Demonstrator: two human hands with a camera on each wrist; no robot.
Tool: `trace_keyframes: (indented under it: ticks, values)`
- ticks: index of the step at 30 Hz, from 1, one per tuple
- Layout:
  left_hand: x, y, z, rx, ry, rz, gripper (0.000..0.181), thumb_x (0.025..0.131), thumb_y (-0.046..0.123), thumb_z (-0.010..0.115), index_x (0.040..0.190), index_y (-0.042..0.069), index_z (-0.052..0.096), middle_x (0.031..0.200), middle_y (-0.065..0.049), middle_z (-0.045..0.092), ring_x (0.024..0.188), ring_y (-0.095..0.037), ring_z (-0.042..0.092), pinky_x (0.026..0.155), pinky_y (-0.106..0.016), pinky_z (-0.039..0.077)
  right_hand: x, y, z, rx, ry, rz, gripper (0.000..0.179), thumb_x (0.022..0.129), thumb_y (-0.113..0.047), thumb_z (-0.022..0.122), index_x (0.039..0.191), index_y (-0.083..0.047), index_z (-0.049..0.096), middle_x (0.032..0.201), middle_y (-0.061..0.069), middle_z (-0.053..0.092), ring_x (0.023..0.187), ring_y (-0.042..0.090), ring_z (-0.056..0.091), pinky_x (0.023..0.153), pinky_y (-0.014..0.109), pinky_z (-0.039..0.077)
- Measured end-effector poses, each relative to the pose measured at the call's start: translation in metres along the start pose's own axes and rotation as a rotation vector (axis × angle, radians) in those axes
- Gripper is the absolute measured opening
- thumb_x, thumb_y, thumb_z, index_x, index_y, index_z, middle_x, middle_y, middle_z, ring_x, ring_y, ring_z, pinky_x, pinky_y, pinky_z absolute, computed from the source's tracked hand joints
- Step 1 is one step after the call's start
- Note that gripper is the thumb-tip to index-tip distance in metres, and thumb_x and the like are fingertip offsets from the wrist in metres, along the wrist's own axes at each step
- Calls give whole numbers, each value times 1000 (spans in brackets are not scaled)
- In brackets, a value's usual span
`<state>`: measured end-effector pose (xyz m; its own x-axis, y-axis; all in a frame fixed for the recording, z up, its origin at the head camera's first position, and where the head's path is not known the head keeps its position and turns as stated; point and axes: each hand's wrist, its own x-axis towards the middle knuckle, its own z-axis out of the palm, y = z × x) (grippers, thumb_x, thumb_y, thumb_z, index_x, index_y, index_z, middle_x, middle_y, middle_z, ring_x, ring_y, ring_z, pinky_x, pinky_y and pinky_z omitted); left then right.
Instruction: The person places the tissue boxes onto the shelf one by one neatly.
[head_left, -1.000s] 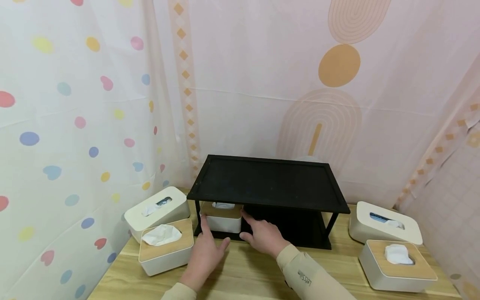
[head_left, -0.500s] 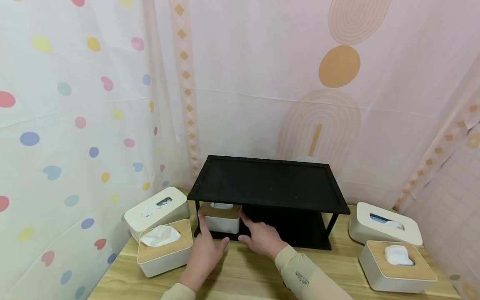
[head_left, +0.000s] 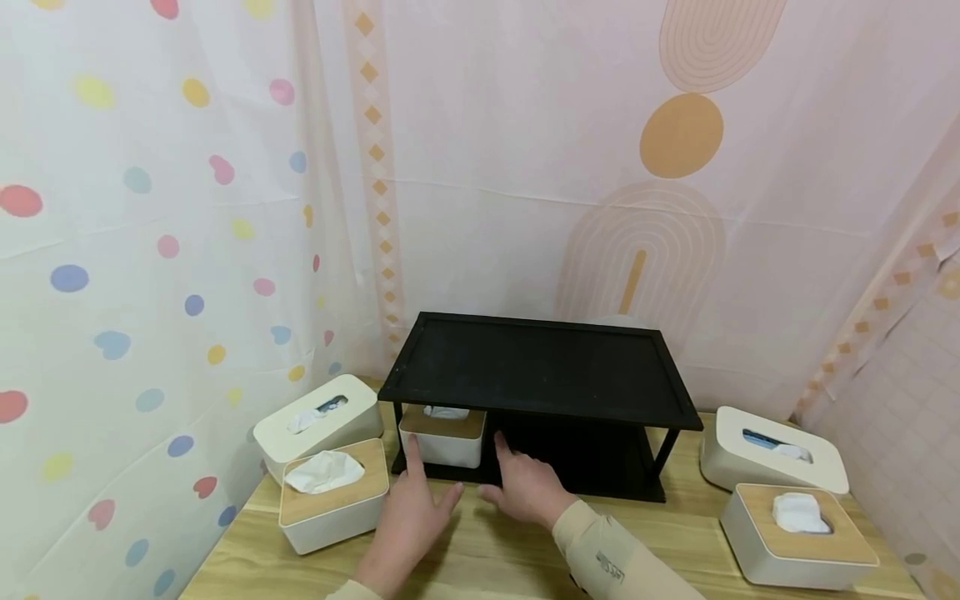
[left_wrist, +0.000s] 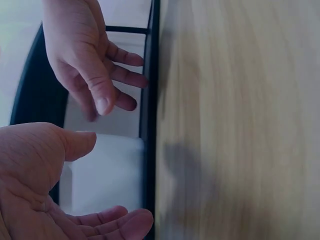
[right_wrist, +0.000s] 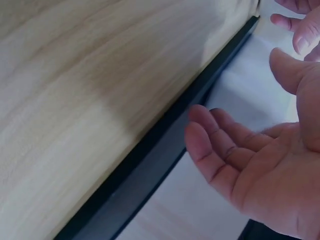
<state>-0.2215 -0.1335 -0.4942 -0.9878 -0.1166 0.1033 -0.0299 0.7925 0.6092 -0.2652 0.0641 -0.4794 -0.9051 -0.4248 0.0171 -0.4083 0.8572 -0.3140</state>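
Note:
A tissue box (head_left: pixel 448 448) with a white body and wood-look lid sits at the left end of the lower level of a black two-tier rack (head_left: pixel 540 367). Tissue pokes from its slot, partly covered by the upper shelf. My left hand (head_left: pixel 408 521) is in front of the box's left corner, index finger extended; whether it touches cannot be told. To the right of the box, my right hand (head_left: pixel 532 490) points its index finger into the rack, apart from the box. In the left wrist view, the pale box side (left_wrist: pixel 107 175) shows beside relaxed fingers. Neither hand holds anything.
On the wooden table's left stand a white oval-slot tissue box (head_left: pixel 318 421) and a wood-lidded one (head_left: pixel 333 496). To the right are another white box (head_left: pixel 772 450) and another wood-lidded box (head_left: pixel 798 533). Black posts (head_left: pixel 664 452) support the upper shelf. Curtains hang behind.
The right hand's index finger has come off the box's right corner and moved slightly right. The left index fingertip has slipped a little lower. The box stays in the rack.

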Motion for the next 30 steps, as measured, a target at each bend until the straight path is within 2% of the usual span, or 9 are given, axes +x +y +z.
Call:
trace_keyframes:
  ticks: [3, 6, 13, 15, 19, 22, 24, 26, 30]
  values:
    - [-10, 1, -6, -29, -11, 9, 114, 94, 44, 82, 166, -10, 11, 122, -38, 68, 108, -49, 72, 87, -60, 59, -5, -4, -1, -2, 1, -6, 61, 100, -48, 74, 139, -1, 68, 129, 15, 77, 107, 32, 76, 81, 49, 64]
    - [-22, 2, -15, -76, -11, 11, 112, 95, 47, 81, 166, -11, 15, 112, -25, 72, 101, -37, 73, 82, -52, 60, -10, -9, -1, 70, -33, -23, 47, 100, -47, 74, 124, -7, 77, 116, 8, 80, 97, 24, 76, 77, 43, 63]
    - [-51, 1, -42, -158, 58, 14, 94, 97, 46, 79, 166, 1, 32, 113, -8, 71, 70, -5, 55, 64, -25, 48, -15, -24, -2, 372, -158, -58, 46, 100, -42, 76, 128, -5, 75, 106, 2, 78, 91, 9, 70, 79, 30, 57]
    - [-58, -5, -48, -152, 166, 69, 83, 98, 41, 80, 162, 5, 42, 114, -6, 72, 72, -1, 54, 64, -22, 48, -16, -28, 0, 468, -191, -58, 48, 101, -38, 75, 135, -4, 71, 109, 3, 78, 93, 10, 70, 81, 30, 57]
    - [-68, -30, -57, -148, 528, 169, 62, 92, 20, 84, 146, 3, 61, 115, -16, 73, 86, -19, 65, 75, -28, 51, -16, -36, 8, 623, -247, -46, 56, 103, -36, 72, 150, -8, 59, 120, 2, 77, 100, 12, 71, 85, 32, 58]
    - [-71, -58, -64, -145, 676, 52, 58, 93, 19, 78, 144, -4, 59, 127, -28, 67, 113, -44, 59, 99, -50, 43, -15, -43, 14, 680, -281, -37, 62, 104, -38, 71, 157, -12, 51, 128, 0, 74, 110, 15, 72, 91, 35, 59]
    - [-71, -78, -71, -156, 623, -99, 60, 101, 27, 68, 148, -8, 52, 133, -35, 61, 124, -55, 49, 104, -62, 33, -14, -49, 18, 695, -293, -45, 65, 105, -39, 69, 160, -13, 48, 132, 1, 72, 118, 19, 72, 97, 37, 59]
    - [-69, -96, -79, -149, 466, -249, 66, 110, 37, 53, 154, -10, 43, 144, -36, 57, 131, -61, 43, 112, -68, 30, -14, -54, 20, 693, -292, -56, 67, 105, -40, 68, 162, -13, 45, 135, 1, 71, 121, 21, 71, 101, 38, 58]
    - [-60, -122, -93, -173, 150, -379, 79, 115, 49, 31, 161, -14, 27, 160, -36, 41, 148, -62, 35, 122, -71, 27, -14, -64, 24, 686, -291, -81, 72, 106, -40, 68, 166, -14, 38, 142, 3, 69, 121, 22, 71, 105, 40, 56]
